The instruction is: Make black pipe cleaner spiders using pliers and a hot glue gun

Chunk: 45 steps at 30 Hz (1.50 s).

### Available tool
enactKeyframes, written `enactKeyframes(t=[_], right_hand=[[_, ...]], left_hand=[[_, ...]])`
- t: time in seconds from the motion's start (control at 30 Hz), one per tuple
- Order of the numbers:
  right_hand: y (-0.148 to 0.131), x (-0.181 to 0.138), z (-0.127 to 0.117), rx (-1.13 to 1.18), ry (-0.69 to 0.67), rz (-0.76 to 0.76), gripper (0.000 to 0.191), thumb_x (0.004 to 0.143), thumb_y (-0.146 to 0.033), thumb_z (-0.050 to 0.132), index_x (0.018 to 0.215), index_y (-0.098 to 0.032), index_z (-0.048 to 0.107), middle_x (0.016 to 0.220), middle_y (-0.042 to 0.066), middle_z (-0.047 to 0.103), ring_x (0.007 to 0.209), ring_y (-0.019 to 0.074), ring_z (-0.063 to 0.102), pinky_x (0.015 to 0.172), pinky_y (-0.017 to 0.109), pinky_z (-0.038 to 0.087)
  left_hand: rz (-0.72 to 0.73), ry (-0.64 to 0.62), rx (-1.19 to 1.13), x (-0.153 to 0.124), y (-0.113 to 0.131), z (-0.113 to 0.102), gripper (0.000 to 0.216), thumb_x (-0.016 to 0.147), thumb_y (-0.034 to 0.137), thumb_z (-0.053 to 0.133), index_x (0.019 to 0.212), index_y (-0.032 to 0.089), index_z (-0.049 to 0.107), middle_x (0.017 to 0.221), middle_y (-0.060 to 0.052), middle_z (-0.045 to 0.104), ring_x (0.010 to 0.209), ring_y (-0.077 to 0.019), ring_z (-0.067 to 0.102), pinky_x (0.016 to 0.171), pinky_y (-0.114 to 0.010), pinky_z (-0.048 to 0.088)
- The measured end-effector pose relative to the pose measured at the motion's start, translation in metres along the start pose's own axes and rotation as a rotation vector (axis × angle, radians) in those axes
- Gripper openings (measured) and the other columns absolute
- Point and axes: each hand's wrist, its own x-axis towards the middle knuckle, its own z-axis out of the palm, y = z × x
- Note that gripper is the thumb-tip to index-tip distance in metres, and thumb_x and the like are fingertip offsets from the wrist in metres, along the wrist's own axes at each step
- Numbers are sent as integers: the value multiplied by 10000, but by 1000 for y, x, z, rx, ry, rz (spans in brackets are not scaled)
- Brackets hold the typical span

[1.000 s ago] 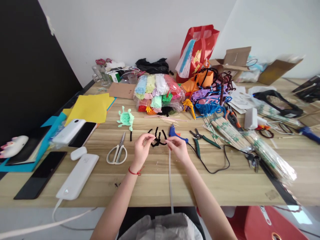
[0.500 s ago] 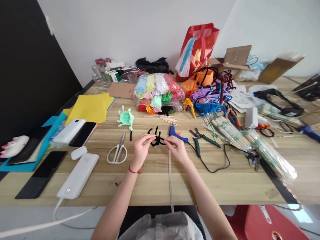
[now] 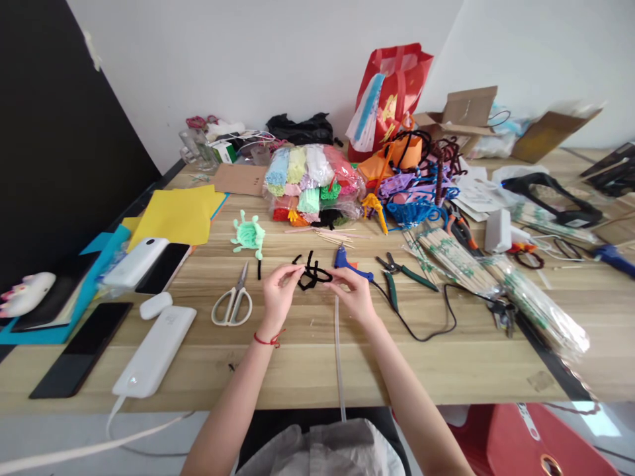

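Bent black pipe cleaners [image 3: 311, 272], joined into a small looped shape with several prongs, are between my hands. My left hand [image 3: 280, 288] pinches the left side of the shape, thumb and forefinger together. On the other side, my right hand [image 3: 351, 287] holds the right-hand loop between thumb and fingertips. A blue hot glue gun [image 3: 351, 263] lies just beyond my right hand, with a clear glue stick [image 3: 339, 357] running toward me below. White-handled scissors [image 3: 233, 301] rest left of my left hand. Behind them are a short black piece [image 3: 258, 270] and a mint-green pipe-cleaner turtle [image 3: 249, 235].
Green-handled pliers [image 3: 404, 272] and a black cord lie to the right, near bagged wooden sticks [image 3: 459, 261]. Bagged coloured pipe cleaners [image 3: 312, 182] and a red bag [image 3: 391, 99] stand at the back. Phones and a white power bank [image 3: 155, 350] occupy the left.
My right fingers have shifted slightly right and opened a little along the black loop, which shows more fully now. My left hand has barely moved.
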Motion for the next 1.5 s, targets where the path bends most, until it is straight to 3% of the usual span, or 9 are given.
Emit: enactKeyframes(t=[0.2, 0.4, 0.67, 1.0, 1.27, 1.5], right_hand=[[3, 0, -2, -51, 36, 10, 189, 784, -347, 701, 919, -222, 742, 871, 68, 722, 773, 189, 670, 704, 309, 565], [3, 1, -4, -98, 85, -6, 145, 778, -345, 707, 847, -225, 749, 835, 63, 729, 771, 198, 675, 712, 321, 566], [-2, 0, 1, 29, 86, 77, 193, 735, -376, 738, 842, -216, 751, 822, 60, 720, 738, 187, 665, 675, 311, 563], [-6, 0, 4, 75, 54, 70, 186, 750, -374, 730, 866, -229, 748, 835, 64, 699, 760, 189, 650, 669, 317, 556], [-1, 1, -1, 13, 60, 31, 175, 787, -358, 695, 902, -234, 740, 874, 64, 698, 816, 193, 652, 721, 319, 555], [1, 3, -5, -28, 9, -1, 155, 818, -342, 663, 908, -241, 740, 891, 66, 704, 833, 199, 651, 750, 335, 545]], left_hand=[[-33, -22, -20, 0, 1, 0, 157, 772, 318, 696, 852, 189, 737, 892, -65, 725, 850, -175, 671, 815, -310, 528], [-171, -78, -63, 3, 5, 0, 223, 732, 362, 724, 854, 176, 743, 879, -70, 726, 788, -170, 652, 767, -290, 515], [-471, -209, -472, 8, 2, -4, 354, 749, 473, 690, 864, 138, 679, 751, -27, 659, 601, -95, 569, 624, -242, 475], [-475, -439, -470, 5, 12, -4, 374, 829, 553, 565, 817, 194, 463, 567, 67, 413, 474, -79, 440, 496, -231, 352], [-237, -381, -65, 2, 15, -5, 326, 901, 492, 470, 750, 204, 450, 558, 55, 384, 503, -97, 394, 525, -244, 316], [-256, -433, -64, 3, 13, -7, 337, 903, 490, 461, 731, 202, 429, 543, 63, 337, 485, -87, 349, 504, -235, 279]])
